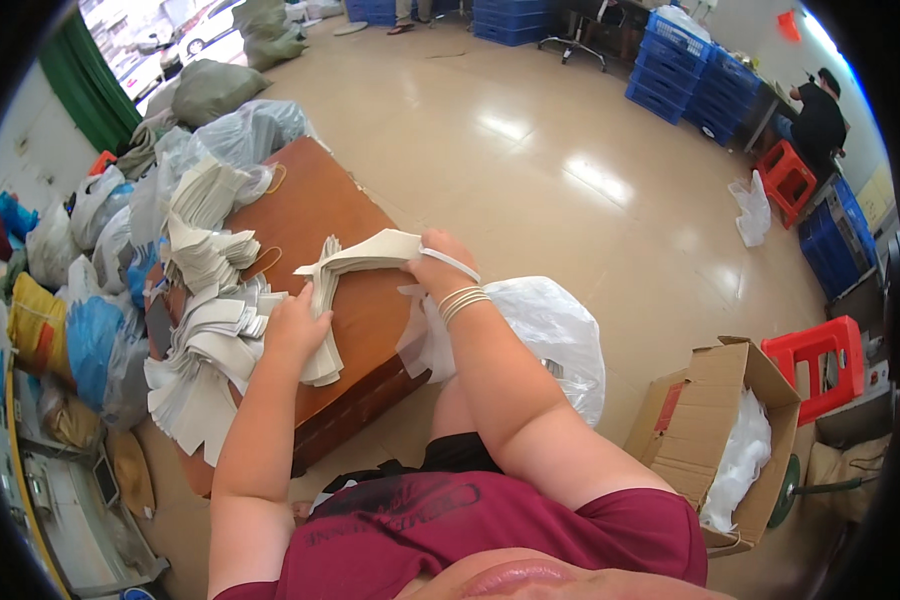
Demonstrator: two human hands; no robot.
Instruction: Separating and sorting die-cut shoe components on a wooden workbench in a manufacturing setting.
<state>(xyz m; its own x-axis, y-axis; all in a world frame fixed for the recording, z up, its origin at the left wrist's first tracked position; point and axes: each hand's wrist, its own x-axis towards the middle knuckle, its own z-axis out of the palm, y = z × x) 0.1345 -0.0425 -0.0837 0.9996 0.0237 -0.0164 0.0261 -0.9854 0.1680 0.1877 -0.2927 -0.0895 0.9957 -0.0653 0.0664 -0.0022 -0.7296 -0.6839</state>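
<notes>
My left hand is closed around one part of a stack of off-white flat cut pieces, over the brown table. At the stack's right end, my right hand grips it with the fingers mostly hidden. The pieces bend and fan out in a cross shape between both hands. Several pale bands circle my right wrist. Beside my left hand, more off-white cut pieces lie in loose heaps along the left of the brown table. A thin yellowish loop lies near them.
Filled plastic bags and sacks crowd the left side. By my right arm is a white plastic bag; farther right stand an open carton and a red stool. Blue crates and a seated person are beyond.
</notes>
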